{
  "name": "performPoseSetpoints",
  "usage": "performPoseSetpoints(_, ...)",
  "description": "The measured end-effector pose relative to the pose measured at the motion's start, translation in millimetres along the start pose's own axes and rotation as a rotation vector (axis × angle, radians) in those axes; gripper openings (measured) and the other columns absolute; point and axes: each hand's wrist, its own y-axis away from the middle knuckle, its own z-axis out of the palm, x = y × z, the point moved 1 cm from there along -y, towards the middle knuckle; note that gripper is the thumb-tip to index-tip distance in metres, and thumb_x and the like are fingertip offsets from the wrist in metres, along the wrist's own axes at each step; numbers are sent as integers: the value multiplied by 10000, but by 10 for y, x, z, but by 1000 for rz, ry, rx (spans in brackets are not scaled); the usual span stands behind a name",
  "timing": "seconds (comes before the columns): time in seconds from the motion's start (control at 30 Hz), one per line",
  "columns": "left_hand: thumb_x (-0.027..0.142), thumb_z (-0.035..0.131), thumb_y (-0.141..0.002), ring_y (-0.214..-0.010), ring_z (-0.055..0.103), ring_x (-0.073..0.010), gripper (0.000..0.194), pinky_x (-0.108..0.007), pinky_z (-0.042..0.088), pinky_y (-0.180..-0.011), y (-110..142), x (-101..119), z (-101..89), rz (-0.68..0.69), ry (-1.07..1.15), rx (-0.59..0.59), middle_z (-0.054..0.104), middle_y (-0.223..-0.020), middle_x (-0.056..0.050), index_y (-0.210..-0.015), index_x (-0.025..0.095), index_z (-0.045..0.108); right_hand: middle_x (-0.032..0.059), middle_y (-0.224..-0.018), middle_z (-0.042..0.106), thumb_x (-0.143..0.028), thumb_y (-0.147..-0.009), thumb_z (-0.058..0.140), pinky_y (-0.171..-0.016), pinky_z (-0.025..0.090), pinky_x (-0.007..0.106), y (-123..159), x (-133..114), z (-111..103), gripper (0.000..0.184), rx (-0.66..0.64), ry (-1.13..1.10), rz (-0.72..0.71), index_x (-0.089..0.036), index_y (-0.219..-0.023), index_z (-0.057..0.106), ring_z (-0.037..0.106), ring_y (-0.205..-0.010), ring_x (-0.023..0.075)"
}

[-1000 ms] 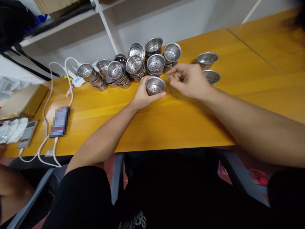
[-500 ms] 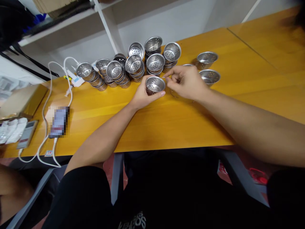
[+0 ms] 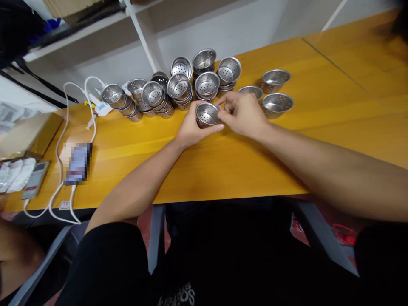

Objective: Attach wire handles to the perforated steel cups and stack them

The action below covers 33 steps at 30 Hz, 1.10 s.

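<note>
My left hand (image 3: 191, 127) is wrapped round a small perforated metal cup (image 3: 208, 114), its open mouth tilted up towards me. The thumb runs along the near side of the cup and the fingers go behind it. At the cup's right rim my right hand (image 3: 244, 112) is closed in a pinch. A thin, wire-like metal piece (image 3: 217, 107) shows faintly at its fingertips, mostly hidden by the fingers. Just beyond the hands stands a stack of similar perforated cups (image 3: 207, 85).
More stacks of cups (image 3: 153, 94) line the table's back. To the right stand several single cups (image 3: 277, 104), one partly behind my right hand. A phone (image 3: 78, 163) with white cables (image 3: 59, 144) lies left, near a cardboard box (image 3: 32, 136). Another person's leg (image 3: 19, 255) shows lower left.
My right hand has moved slightly left, bringing its fingertips and the thin piece to the cup's rim. A cup behind this hand shows more now. The left hand stays round its cup.
</note>
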Motion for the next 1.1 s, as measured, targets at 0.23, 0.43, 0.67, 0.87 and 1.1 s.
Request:
performPoseSetpoints(0.23, 1030, 1074, -830, -1481, 838, -400, 1216, -675, 656, -1407, 12, -24, 7, -47, 18, 5, 791, -1532, -130, -1666, 301, 577, -29, -663, 573, -369, -1061, 960, -725, 582, 501, 6, 5, 5, 163, -5, -35, 8, -333, -1043, 801, 616, -656, 274)
performPoseSetpoints(0.43, 1094, 1040, -799, -1471, 825, -397, 1230, -683, 641, -1416, -21, 60, 13, -33, 47, 3, 779, -1487, -118, -1630, 304, 596, -20, -660, 579, -475, -1063, 947, -690, 551, 490, 3, 11, 6, 206, -15, -39, 6, -337, -1050, 796, 576, -634, 268)
performPoseSetpoints(0.67, 1075, 1041, -823, -1510, 817, -406, 1208, -696, 639, -1426, -10, -21, 8, -21, 32, 19, 792, -1488, -125, -1648, 307, 607, -13, -649, 593, -500, -1055, 929, -649, 526, 479, -2, 17, 17, 196, -4, -38, 19, -338, -1073, 819, 571, -623, 274)
performPoseSetpoints(0.87, 1050, 1022, -878, -1541, 804, -411, 1196, -702, 610, -1445, -4, -77, -4, -8, 1, -7, 782, -1528, -133, -1686, 295, 568, -28, -647, 590, -421, -1057, 944, -696, 574, 480, 6, 2, 12, 160, 1, -32, 25, -322, -1073, 819, 596, -628, 260)
performPoseSetpoints(1.1, 1022, 1020, -911, -1534, 800, -404, 1128, -685, 608, -1446, 12, -1, -13, -67, 34, -7, 783, -1523, -122, -1667, 300, 598, 13, -761, 625, -612, -1097, 889, -717, 576, 477, 10, -69, 20, 284, -31, -114, 13, -345, -1150, 807, 615, -726, 286)
